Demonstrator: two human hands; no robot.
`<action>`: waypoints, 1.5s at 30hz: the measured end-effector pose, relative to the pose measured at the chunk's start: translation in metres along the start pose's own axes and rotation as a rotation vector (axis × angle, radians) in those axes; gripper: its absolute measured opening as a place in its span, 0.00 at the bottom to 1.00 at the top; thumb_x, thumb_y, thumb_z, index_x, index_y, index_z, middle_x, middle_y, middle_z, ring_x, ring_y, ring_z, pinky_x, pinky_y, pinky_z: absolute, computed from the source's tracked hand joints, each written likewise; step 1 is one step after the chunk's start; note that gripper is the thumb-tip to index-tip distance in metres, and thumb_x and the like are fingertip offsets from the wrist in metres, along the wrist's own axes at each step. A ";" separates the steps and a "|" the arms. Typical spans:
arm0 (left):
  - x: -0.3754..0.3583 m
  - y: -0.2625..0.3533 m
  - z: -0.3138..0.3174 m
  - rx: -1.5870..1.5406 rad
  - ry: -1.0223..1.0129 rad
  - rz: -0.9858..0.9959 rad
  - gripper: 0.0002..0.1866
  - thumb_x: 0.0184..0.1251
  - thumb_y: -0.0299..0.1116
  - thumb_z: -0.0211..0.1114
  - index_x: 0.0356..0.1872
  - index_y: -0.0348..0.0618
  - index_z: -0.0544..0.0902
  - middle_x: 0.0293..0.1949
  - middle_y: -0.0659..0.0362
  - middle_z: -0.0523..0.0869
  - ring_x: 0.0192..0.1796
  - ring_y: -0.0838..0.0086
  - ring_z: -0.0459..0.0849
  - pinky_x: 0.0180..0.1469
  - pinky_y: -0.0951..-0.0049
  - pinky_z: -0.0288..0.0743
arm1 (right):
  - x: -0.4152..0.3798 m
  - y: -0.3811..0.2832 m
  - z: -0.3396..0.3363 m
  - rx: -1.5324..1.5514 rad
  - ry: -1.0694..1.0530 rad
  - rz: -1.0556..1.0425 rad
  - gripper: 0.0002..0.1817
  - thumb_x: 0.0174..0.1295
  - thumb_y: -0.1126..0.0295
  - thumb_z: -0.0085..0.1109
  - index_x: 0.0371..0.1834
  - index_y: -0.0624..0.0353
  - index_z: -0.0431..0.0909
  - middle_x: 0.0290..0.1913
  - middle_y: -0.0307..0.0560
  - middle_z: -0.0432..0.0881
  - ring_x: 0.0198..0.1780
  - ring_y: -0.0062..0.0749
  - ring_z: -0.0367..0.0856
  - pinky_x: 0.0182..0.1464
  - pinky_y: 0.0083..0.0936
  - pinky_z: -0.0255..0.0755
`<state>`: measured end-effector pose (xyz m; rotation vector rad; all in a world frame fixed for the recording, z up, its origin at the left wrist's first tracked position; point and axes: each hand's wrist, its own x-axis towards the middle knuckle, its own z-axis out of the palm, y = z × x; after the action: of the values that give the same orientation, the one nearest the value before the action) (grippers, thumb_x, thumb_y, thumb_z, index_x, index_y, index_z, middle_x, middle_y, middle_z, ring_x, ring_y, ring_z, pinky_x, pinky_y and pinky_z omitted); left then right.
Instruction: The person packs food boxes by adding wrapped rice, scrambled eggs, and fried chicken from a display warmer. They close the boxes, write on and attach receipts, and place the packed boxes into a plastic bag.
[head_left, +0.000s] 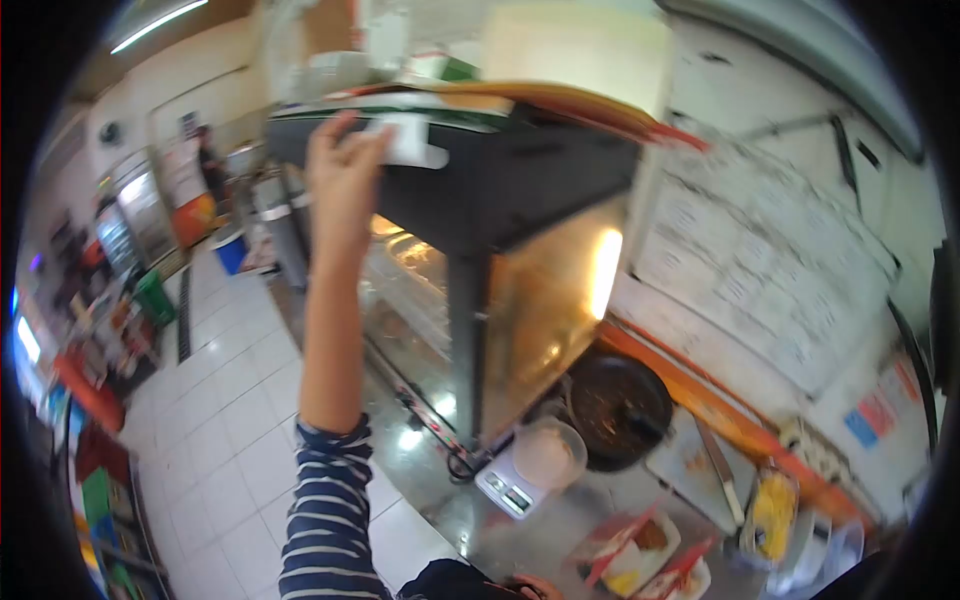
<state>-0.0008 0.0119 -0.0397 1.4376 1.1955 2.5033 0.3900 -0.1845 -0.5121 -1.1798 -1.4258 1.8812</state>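
My left hand (345, 175), at the end of a striped sleeve, is raised to the top edge of a dark-framed glass warming cabinet (465, 200). Its fingers are bent together at a small white piece (408, 140), which looks like paper or plastic and lies against the dark frame. Lit, blurred contents show behind the cabinet glass. At the bottom edge a small patch of skin (535, 588) may be part of my right hand; its fingers cannot be made out.
Beside the cabinet are a scale (512, 492) with a round container (548, 455), a dark pan (618, 405), a knife (720, 470) on a board, a yellow-filled tray (770, 515) and red-and-white food boxes (625, 560). Tiled floor (235, 440) lies left.
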 end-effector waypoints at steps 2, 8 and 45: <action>-0.031 -0.006 -0.001 0.165 0.108 0.259 0.19 0.62 0.26 0.63 0.54 0.43 0.73 0.41 0.62 0.78 0.37 0.84 0.74 0.39 0.82 0.67 | -0.003 0.073 -0.009 -0.256 -0.299 -0.194 0.24 0.71 0.55 0.42 0.63 0.59 0.68 0.58 0.47 0.76 0.59 0.34 0.73 0.60 0.27 0.64; -0.290 -0.104 0.009 0.194 -0.285 0.345 0.07 0.64 0.22 0.58 0.41 0.33 0.80 0.38 0.53 0.81 0.44 0.66 0.80 0.48 0.70 0.75 | -0.118 -0.096 -0.079 -0.109 0.245 0.064 0.09 0.63 0.72 0.55 0.34 0.68 0.82 0.30 0.49 0.84 0.34 0.31 0.84 0.38 0.23 0.78; -1.084 0.234 0.447 -0.653 -1.246 -1.523 0.36 0.70 0.33 0.56 0.73 0.47 0.46 0.68 0.54 0.61 0.64 0.70 0.67 0.62 0.71 0.66 | -0.623 0.221 -0.587 0.650 1.453 -0.047 0.15 0.68 0.60 0.44 0.48 0.59 0.69 0.43 0.40 0.72 0.48 0.24 0.68 0.52 0.23 0.65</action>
<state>1.0353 -0.2794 -0.5600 0.8570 0.5598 0.5686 1.2302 -0.4555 -0.5544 -1.5170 -0.0258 0.7886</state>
